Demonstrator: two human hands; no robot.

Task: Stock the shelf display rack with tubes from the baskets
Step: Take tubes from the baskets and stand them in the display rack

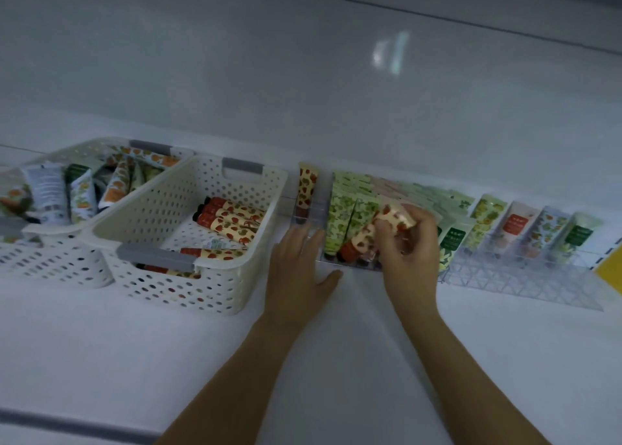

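Pinching a strawberry tube (pixel 392 218) in the right grip (pixel 407 239), cap down, over the rack's (pixel 521 276) front beside the green tubes (pixel 340 215); left grip (pixel 299 266) flat and open against the rack's left end. Seemingly well along, with most lanes filled. Left to shelve: strawberry tubes (pixel 232 217) in the near basket (pixel 175 286), mixed ones in the far basket (pixel 84 148).

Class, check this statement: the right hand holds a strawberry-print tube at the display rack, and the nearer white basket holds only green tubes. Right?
One slip: the head view shows the nearer white basket holds red-capped strawberry-print tubes, not green ones. The right hand does hold a strawberry-print tube at the display rack.
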